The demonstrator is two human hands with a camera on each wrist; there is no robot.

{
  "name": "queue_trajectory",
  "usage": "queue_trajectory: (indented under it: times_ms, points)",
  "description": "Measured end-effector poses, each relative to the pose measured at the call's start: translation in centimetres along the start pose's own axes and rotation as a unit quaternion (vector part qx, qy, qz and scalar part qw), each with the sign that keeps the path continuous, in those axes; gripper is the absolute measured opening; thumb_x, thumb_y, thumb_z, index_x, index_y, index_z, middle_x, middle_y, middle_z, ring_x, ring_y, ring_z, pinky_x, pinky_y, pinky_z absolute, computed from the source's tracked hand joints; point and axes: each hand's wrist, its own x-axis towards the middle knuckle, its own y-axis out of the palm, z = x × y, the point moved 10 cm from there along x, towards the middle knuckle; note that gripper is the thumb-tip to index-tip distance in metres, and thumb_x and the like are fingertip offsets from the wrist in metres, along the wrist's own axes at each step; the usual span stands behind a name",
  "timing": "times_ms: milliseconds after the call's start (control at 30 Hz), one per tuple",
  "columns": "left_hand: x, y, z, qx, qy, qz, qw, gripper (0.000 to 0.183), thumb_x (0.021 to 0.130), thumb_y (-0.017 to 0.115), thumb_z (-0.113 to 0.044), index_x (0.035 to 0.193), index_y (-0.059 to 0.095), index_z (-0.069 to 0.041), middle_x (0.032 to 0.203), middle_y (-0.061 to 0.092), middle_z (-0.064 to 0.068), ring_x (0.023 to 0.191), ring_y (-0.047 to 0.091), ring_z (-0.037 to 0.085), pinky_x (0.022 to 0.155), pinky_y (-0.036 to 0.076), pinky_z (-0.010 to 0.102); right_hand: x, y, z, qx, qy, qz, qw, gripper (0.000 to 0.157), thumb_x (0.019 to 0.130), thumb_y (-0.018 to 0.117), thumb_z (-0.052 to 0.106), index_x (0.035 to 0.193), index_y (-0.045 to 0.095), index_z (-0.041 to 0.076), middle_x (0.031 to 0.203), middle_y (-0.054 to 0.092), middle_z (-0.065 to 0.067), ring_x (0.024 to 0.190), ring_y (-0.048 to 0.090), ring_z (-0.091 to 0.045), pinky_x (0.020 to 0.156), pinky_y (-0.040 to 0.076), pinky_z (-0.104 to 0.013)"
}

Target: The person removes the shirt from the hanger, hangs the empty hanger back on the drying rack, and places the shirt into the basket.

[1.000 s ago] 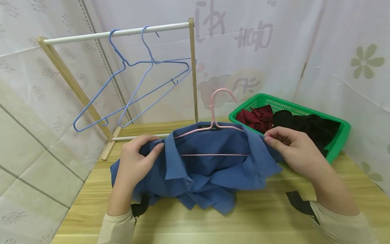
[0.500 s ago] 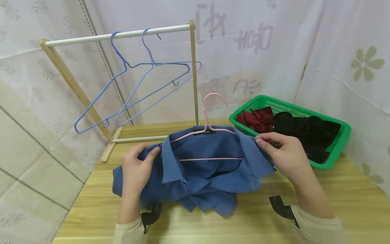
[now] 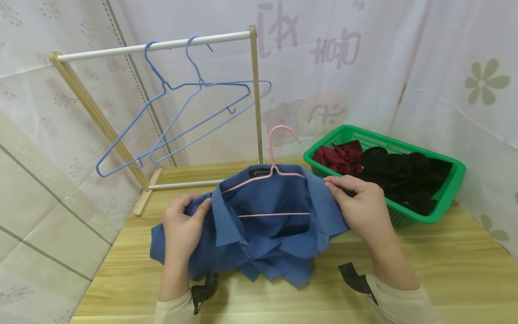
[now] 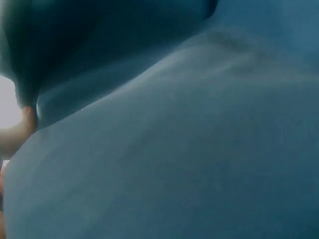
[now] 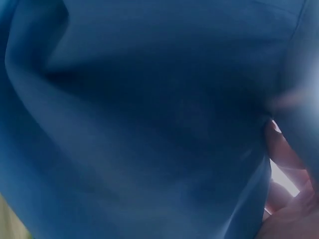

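Observation:
A blue collared shirt [image 3: 259, 245] is held up over the table in the head view, its collar spread and a dark label at the back of the neck. Inside it sits a pink hanger [image 3: 272, 153], its hook standing above the collar and its lower bar crossing the neck opening. My left hand [image 3: 184, 225] pinches the shirt at the left shoulder between thumb and fingers. At the opposite shoulder, my right hand [image 3: 362, 204] pinches the cloth beside the collar. Blue cloth [image 4: 164, 159] fills most of the left wrist view, and the right wrist view likewise. The hanger's ends are hidden inside the shirt.
Behind on the left stands a drying rack [image 3: 256, 94] of wood with a white rail [image 3: 121, 50]. Two blue hangers [image 3: 162, 92] hang from it. At the back right, a green basket [image 3: 449, 193] holds dark red and black clothes. Wood-grain table [image 3: 283, 306] lies beneath.
My right hand has moved left along with its side of the shirt, and the two hands are closer together. The pink hook has shifted a little left and lower.

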Motion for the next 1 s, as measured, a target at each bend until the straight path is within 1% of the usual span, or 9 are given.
queue_trajectory:
  times_ms: [100,133,233,333,600,800,867,933,1000]
  points:
    - [-0.1,0.3,0.1,-0.002,-0.004,0.003,1.0,0.009,0.094,0.082,-0.012,0.102,0.083,-0.008,0.099,0.076,0.013,0.093,0.066,0.018,0.081,0.053,0.026,-0.1,0.2,0.1,0.001,0.007,-0.005,1.0,0.022,0.102,0.074,0.024,0.12,0.083,0.015,0.12,0.08,-0.011,0.095,0.056,0.021,0.079,0.046,0.0]
    - [-0.2,0.4,0.1,-0.004,-0.004,0.005,1.0,0.009,0.094,0.082,-0.012,0.102,0.083,-0.008,0.1,0.077,0.013,0.093,0.066,0.017,0.082,0.054,0.026,-0.1,0.2,0.2,0.002,0.011,-0.006,1.0,0.022,0.102,0.074,0.024,0.12,0.083,0.016,0.122,0.08,-0.011,0.099,0.06,0.016,0.08,0.046,0.0]
    - [-0.3,0.6,0.2,-0.014,-0.004,0.008,0.9999,0.012,0.093,0.083,-0.009,0.104,0.085,-0.009,0.1,0.078,0.012,0.092,0.065,0.011,0.082,0.054,0.026,-0.3,0.5,0.2,0.008,0.021,-0.003,1.0,0.023,0.102,0.073,0.023,0.121,0.082,0.015,0.124,0.079,-0.011,0.113,0.071,-0.007,0.081,0.045,0.001]
    - [-0.4,0.7,0.1,-0.021,-0.003,0.008,0.9997,0.014,0.091,0.084,-0.008,0.105,0.086,-0.01,0.1,0.08,0.012,0.09,0.064,0.005,0.082,0.054,0.023,-0.3,0.8,0.5,0.017,0.026,0.0,1.0,0.024,0.103,0.073,0.021,0.123,0.081,0.012,0.126,0.079,-0.013,0.125,0.07,-0.027,0.082,0.043,0.002]
    - [-0.6,1.0,-0.1,-0.039,-0.019,0.013,0.999,0.012,0.092,0.083,-0.008,0.104,0.086,-0.01,0.101,0.081,0.012,0.089,0.062,0.0,0.081,0.053,0.02,-0.3,1.4,1.8,0.034,0.029,0.005,0.999,0.025,0.103,0.071,0.016,0.126,0.08,0.012,0.127,0.078,-0.012,0.123,0.072,-0.028,0.084,0.043,0.002]
    - [-0.7,1.1,0.1,-0.031,-0.037,0.018,0.9987,0.012,0.093,0.082,-0.009,0.104,0.086,-0.009,0.102,0.079,0.013,0.088,0.062,0.0,0.08,0.053,0.021,-0.4,1.8,1.7,0.038,0.031,0.016,0.999,0.026,0.104,0.07,0.018,0.128,0.079,0.012,0.129,0.077,-0.013,0.125,0.071,-0.028,0.083,0.043,0.001]
    - [-0.6,1.0,0.2,-0.029,-0.045,0.018,0.9984,0.012,0.093,0.082,-0.01,0.105,0.085,-0.009,0.103,0.078,0.014,0.089,0.062,0.0,0.081,0.053,0.021,-0.4,1.8,1.8,0.032,0.017,0.02,0.999,0.026,0.105,0.07,0.021,0.128,0.079,0.013,0.127,0.078,-0.011,0.122,0.072,-0.027,0.083,0.044,-0.001]
    - [-0.6,0.8,0.4,-0.03,-0.056,0.017,0.9978,0.012,0.093,0.082,-0.01,0.104,0.085,-0.008,0.104,0.078,0.014,0.09,0.062,-0.001,0.082,0.053,0.019,-0.4,1.7,2.1,0.026,-0.013,0.023,0.999,0.026,0.105,0.069,0.023,0.127,0.079,0.015,0.126,0.079,-0.009,0.12,0.072,-0.025,0.084,0.045,-0.002]
    - [-0.5,0.5,0.6,-0.038,-0.065,0.014,0.9971,0.012,0.093,0.083,-0.01,0.105,0.085,-0.007,0.106,0.078,0.015,0.091,0.063,-0.002,0.083,0.053,0.018,-0.4,1.2,2.5,0.022,-0.053,0.016,0.998,0.024,0.106,0.067,0.023,0.126,0.079,0.016,0.124,0.079,-0.008,0.111,0.072,-0.017,0.082,0.044,-0.005]
